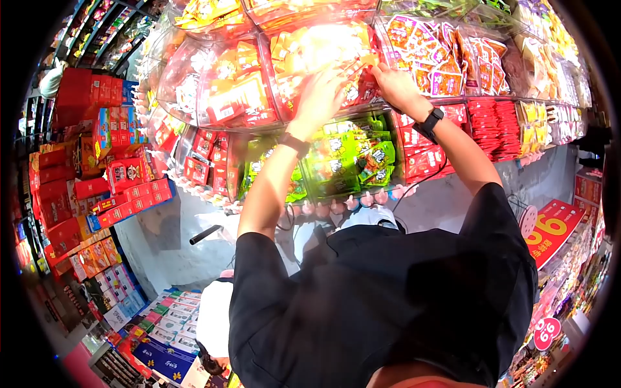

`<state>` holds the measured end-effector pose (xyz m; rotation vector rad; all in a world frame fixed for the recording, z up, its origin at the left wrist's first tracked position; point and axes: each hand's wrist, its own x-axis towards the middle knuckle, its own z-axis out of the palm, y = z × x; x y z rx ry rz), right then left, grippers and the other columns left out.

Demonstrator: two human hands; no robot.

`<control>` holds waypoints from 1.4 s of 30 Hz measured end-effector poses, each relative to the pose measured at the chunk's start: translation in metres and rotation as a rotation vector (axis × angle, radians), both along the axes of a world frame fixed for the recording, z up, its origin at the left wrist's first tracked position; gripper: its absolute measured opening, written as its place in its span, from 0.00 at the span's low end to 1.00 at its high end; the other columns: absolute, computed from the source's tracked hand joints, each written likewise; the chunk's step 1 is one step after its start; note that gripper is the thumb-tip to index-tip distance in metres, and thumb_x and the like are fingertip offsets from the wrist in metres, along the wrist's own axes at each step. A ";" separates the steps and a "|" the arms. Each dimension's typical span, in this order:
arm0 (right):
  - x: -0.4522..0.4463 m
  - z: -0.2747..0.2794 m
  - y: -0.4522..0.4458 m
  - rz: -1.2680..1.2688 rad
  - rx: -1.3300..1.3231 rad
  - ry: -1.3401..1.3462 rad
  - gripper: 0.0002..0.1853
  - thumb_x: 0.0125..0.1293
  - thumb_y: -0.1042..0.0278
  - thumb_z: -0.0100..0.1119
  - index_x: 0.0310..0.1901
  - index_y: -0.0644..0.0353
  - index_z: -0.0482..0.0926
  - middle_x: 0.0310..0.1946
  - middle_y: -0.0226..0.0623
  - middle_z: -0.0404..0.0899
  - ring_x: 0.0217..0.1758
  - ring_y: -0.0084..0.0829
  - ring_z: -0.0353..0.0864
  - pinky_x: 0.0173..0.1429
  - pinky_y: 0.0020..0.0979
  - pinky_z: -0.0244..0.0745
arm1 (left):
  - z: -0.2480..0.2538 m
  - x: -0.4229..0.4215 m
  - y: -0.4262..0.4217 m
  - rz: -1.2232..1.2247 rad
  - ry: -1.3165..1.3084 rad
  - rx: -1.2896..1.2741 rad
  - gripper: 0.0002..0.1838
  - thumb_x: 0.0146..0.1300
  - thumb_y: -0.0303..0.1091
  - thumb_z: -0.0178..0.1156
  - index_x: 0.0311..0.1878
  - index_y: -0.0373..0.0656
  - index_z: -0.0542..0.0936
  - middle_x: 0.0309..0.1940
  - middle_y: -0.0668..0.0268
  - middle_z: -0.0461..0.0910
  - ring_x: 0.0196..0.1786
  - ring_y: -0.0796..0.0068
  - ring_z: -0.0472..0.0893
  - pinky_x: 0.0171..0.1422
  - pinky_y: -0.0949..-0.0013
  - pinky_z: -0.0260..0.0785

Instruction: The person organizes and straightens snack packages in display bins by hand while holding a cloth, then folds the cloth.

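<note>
Both my hands reach into a clear bin (282,110) of orange-and-red snack packets (292,48). My left hand (323,94) lies over the packets with its fingers stretched out, partly washed out by glare. To its right, my right hand (393,83) has its fingertips closed on the edge of a red-orange snack packet (366,90). A dark band (295,143) circles my left wrist, and a black watch (429,123) is on the right one. Beneath my forearms, a lower bin holds green snack packets (336,155).
Purple-and-white packets (420,55) fill the bin to the right. Red packets (491,126) are stacked lower right. Red boxes (126,171) stand on the left. A person in white (215,313) is close behind on the left. A red price sign (550,233) is at right.
</note>
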<state>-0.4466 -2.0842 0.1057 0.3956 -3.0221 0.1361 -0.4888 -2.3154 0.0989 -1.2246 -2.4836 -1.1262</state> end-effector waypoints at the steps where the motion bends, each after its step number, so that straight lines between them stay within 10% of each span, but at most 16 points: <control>1: -0.001 -0.002 -0.001 -0.022 0.015 0.004 0.11 0.58 0.76 0.54 0.44 0.60 0.71 0.36 0.44 0.78 0.32 0.47 0.83 0.34 0.45 0.79 | 0.000 0.001 -0.001 -0.002 0.001 0.010 0.13 0.57 0.29 0.62 0.47 0.41 0.81 0.49 0.58 0.78 0.56 0.56 0.75 0.62 0.56 0.67; 12: 0.002 0.026 -0.003 0.022 0.055 -0.071 0.05 0.58 0.70 0.60 0.34 0.54 0.84 0.32 0.40 0.84 0.37 0.45 0.85 0.42 0.44 0.79 | 0.037 0.035 -0.026 0.130 -0.180 0.010 0.17 0.62 0.29 0.61 0.55 0.46 0.79 0.56 0.59 0.77 0.60 0.56 0.76 0.64 0.59 0.69; 19: 0.000 0.089 -0.005 0.013 -0.446 -0.108 0.08 0.60 0.65 0.66 0.37 0.59 0.85 0.34 0.42 0.83 0.39 0.47 0.83 0.43 0.40 0.77 | 0.066 0.035 -0.019 0.180 -0.204 -0.005 0.24 0.61 0.36 0.67 0.61 0.48 0.76 0.61 0.58 0.75 0.62 0.57 0.76 0.66 0.61 0.68; 24: -0.004 0.051 -0.027 -0.013 -0.768 -0.171 0.10 0.62 0.67 0.65 0.42 0.60 0.85 0.37 0.42 0.86 0.37 0.39 0.86 0.42 0.34 0.79 | 0.077 0.012 -0.024 0.086 -0.020 -0.131 0.19 0.60 0.29 0.65 0.56 0.45 0.81 0.35 0.57 0.84 0.43 0.56 0.83 0.50 0.60 0.75; 31: 0.012 0.011 -0.039 -0.232 -0.554 -0.192 0.20 0.61 0.61 0.65 0.55 0.54 0.78 0.43 0.43 0.85 0.49 0.45 0.84 0.52 0.42 0.78 | 0.039 -0.003 -0.031 0.053 -0.320 -0.616 0.44 0.51 0.21 0.64 0.73 0.59 0.64 0.62 0.60 0.75 0.55 0.53 0.79 0.57 0.58 0.76; 42: 0.030 -0.028 -0.048 -0.412 -0.677 0.068 0.12 0.64 0.57 0.60 0.37 0.58 0.82 0.35 0.44 0.84 0.38 0.49 0.83 0.43 0.44 0.77 | 0.007 0.011 -0.021 0.058 -0.067 -0.441 0.20 0.62 0.35 0.60 0.58 0.55 0.80 0.47 0.62 0.80 0.51 0.59 0.79 0.52 0.54 0.71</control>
